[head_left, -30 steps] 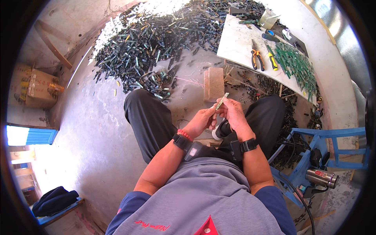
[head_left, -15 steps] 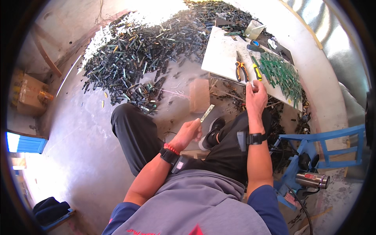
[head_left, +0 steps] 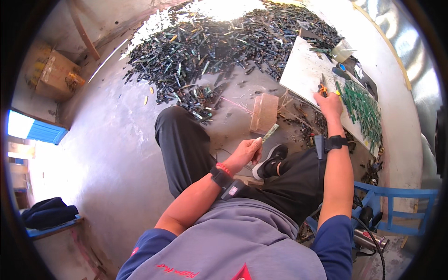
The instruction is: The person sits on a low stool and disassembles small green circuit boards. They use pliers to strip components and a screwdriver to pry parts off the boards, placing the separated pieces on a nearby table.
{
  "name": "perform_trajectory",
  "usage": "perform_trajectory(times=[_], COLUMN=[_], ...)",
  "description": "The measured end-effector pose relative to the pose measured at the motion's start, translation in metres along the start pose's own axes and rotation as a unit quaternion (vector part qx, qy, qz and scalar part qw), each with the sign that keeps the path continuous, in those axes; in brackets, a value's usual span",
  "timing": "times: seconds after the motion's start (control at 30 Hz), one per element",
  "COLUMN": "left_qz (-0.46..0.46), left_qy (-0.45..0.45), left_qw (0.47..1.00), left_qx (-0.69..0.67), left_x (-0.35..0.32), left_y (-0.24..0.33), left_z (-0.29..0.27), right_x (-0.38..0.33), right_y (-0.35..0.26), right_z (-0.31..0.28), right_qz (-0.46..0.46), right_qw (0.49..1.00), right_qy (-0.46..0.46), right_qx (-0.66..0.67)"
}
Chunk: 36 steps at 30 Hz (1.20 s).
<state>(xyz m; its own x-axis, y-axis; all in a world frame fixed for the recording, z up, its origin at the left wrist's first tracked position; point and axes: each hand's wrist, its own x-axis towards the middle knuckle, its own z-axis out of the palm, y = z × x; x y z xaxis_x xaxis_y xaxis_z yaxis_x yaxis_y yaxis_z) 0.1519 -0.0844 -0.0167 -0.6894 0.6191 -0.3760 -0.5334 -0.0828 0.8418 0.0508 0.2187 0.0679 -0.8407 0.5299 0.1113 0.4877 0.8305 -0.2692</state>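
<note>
My left hand (head_left: 249, 151) pinches one end of a narrow, greenish circuit board strip (head_left: 270, 133), which points up and to the right above my lap. My right hand (head_left: 330, 103) is closed round the handles of orange-and-black pliers (head_left: 322, 87) at the near edge of a white board (head_left: 298, 70). The jaws point away from me, and my fingers hide most of the grips. Just right of that hand, part of a yellow-handled tool (head_left: 338, 93) shows. Many green strips (head_left: 359, 109) lie heaped on the right of the board.
A large pile of dark strips (head_left: 210, 46) covers the floor ahead. A brown brick-like block (head_left: 264, 113) stands before my shoe (head_left: 270, 161). Blue tape (head_left: 341, 67) and a pale cup (head_left: 343, 50) sit at the board's far end. A blue chair frame (head_left: 396, 191) stands at right.
My right hand has reached forward to the pliers and closed on their handles. The left hand still holds the strip. The whole view has shifted, with the scene moving right in the picture.
</note>
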Motion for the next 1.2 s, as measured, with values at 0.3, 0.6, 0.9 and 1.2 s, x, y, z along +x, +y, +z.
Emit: perform_trajectory(times=[0.3,0.6,0.9,1.2], left_qz=[0.028,0.057,0.074,0.070], left_qy=[0.002,0.061,0.088,0.096], left_qw=[0.999,0.996,0.993,0.993], left_qx=[-0.022,-0.010,-0.010,0.022], left_x=[0.003,0.013,0.010,0.011], left_y=[-0.002,-0.008,-0.007,-0.005], left_z=[0.001,0.003,0.004,0.008], right_x=[-0.141,-0.226,-0.237,-0.233], right_y=[-0.010,0.004,0.000,-0.010], right_z=[-0.041,0.006,0.021,0.026], right_qz=[0.093,0.019,-0.127,-0.177], right_qw=[0.496,0.809,0.950,0.970], right_qy=[-0.245,-0.284,-0.239,-0.163], right_qx=[0.828,0.514,0.154,0.027])
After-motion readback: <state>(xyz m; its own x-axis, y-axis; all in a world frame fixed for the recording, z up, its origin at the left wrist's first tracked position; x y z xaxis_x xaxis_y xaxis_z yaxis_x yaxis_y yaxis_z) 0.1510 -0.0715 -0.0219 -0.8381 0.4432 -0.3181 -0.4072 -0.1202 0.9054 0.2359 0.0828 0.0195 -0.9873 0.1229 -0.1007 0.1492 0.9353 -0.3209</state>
